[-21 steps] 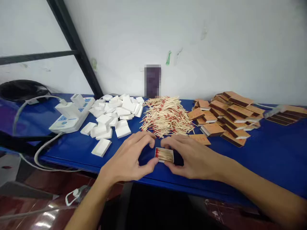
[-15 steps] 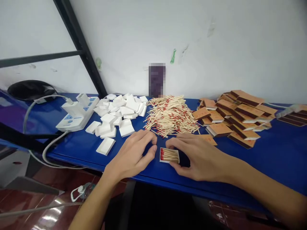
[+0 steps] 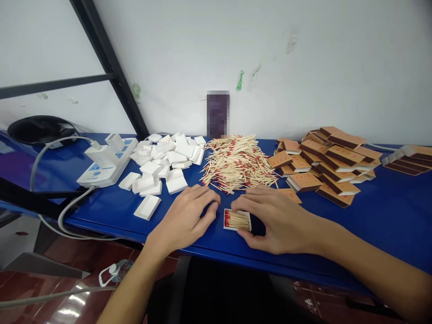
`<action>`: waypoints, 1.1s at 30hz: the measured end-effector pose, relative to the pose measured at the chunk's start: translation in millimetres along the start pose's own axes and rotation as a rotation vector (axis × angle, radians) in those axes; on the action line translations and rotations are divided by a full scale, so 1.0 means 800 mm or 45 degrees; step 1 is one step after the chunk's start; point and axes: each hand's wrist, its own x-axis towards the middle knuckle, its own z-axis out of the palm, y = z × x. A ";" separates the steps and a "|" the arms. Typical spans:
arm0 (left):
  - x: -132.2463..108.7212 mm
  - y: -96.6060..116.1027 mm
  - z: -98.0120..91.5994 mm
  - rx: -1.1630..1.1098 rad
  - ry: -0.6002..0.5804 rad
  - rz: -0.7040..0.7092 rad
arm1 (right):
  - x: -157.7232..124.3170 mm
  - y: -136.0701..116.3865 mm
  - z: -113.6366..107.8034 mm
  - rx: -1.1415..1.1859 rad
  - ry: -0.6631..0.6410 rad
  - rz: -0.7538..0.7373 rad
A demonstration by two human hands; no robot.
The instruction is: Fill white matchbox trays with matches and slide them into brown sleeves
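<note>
A white matchbox tray (image 3: pixel 237 228) filled with red-headed matches (image 3: pixel 238 219) sits on the blue table near its front edge. My right hand (image 3: pixel 275 220) grips the tray from the right, thumb on the near side and index finger on the far side. To the left of the tray, my left hand (image 3: pixel 192 216) rests with thumb and index fingertips brought together; I see nothing between them. Just beyond both hands lies a large heap of loose matches (image 3: pixel 239 164).
Empty white trays (image 3: pixel 175 157) are piled at the left, a few lying singly nearer. Orange and brown matchbox sleeves (image 3: pixel 332 157) form a stack at the right, with more sleeves (image 3: pixel 411 159) farther right. A power strip (image 3: pixel 110 168) with cables stands beside the black metal frame (image 3: pixel 111 67).
My left thumb and index fingertips have closed together. The right hand keeps its grip on the tray. The whole view has shifted slightly.
</note>
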 end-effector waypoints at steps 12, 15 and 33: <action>0.005 -0.007 0.007 0.180 0.134 -0.255 | 0.003 -0.006 -0.003 0.054 0.081 -0.002; 0.004 -0.006 0.007 0.111 0.107 -0.245 | 0.004 0.006 0.001 -0.119 0.226 0.128; 0.000 -0.007 0.013 0.195 0.078 -0.152 | 0.023 0.033 0.021 -0.595 0.020 0.185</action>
